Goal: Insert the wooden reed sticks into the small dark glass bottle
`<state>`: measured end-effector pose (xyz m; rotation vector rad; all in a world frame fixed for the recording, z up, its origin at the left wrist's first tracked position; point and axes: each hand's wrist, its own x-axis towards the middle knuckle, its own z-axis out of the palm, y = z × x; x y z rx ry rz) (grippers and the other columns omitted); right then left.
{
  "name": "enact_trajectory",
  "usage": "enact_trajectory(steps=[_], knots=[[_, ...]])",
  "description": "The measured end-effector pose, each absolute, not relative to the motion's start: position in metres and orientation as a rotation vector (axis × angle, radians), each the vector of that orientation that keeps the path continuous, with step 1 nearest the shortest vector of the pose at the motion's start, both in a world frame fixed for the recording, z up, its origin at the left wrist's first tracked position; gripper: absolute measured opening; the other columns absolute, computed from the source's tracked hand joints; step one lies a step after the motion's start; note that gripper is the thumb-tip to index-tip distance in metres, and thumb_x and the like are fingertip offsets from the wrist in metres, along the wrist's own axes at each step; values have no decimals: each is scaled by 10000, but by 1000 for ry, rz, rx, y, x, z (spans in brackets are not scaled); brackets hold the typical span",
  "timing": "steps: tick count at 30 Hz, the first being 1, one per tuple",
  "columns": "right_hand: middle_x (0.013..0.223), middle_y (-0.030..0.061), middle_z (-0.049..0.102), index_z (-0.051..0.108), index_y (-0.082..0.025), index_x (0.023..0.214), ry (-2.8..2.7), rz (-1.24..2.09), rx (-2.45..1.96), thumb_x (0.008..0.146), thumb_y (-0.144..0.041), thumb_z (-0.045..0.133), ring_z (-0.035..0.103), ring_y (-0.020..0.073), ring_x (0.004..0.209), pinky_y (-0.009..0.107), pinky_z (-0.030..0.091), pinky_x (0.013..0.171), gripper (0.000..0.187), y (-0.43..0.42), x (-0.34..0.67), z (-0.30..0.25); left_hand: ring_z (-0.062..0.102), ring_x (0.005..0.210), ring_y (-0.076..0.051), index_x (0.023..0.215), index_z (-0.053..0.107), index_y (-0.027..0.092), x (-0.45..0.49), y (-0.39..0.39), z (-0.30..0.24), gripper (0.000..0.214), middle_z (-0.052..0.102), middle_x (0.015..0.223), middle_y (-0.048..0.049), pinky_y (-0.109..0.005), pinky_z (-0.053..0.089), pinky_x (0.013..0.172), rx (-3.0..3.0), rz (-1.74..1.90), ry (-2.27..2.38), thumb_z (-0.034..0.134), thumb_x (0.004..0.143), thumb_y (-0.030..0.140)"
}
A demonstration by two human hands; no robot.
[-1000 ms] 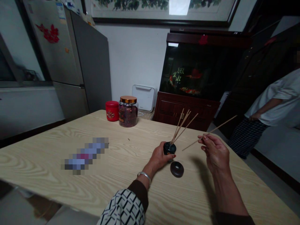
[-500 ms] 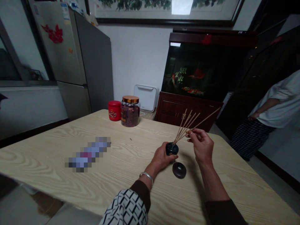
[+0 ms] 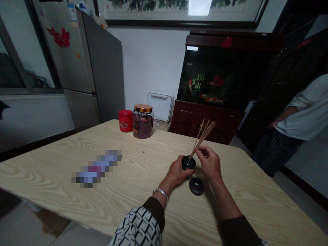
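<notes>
Steadying the dark bottle [image 3: 188,163] at the counter [image 3: 143,191], presumably against tipping, the left hand [image 3: 176,172] clamped its side while the right hand [image 3: 210,163] pinched low on thin sticks [image 3: 205,135] leaning from its mouth.

A small, glossy dark glass reed-diffuser bottle [image 3: 189,163], its lower part partly hidden, sits open-mouthed at the pale wood-grain table [image 3: 161,147], with thin light-brown reed sticks [image 3: 203,136] rising from its neck, slanting rightward in a loose, narrow fan.
</notes>
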<state>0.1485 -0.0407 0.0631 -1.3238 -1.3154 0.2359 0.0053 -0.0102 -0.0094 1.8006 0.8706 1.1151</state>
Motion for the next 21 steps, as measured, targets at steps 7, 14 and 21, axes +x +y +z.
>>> enact_trajectory(steps=[7,14,21], knots=[[767,38,686,658,-194,809,-1328,329,-1405,795,-431,639,608,184,711,306,473,703,238,-42,142,51,623,892,-214,1164,561,194,6,-8,-12,547,683,1003,-43,-297,474,785,1797,1111,878,796,686,318],[803,32,646,602,-203,889,-1318,288,-1449,750,-477,686,599,184,715,316,493,688,319,-40,153,35,630,919,-218,1194,557,190,7,-8,-12,574,688,1032,-49,-296,479,791,1816,1101,900,787,686,325],[1085,67,669,600,-220,1144,-1608,476,-1535,690,-428,742,637,225,945,355,495,832,520,-42,166,12,635,917,-225,1214,534,182,6,-9,-12,560,678,1044,-55,-328,502,810,1862,1083,887,733,702,294]])
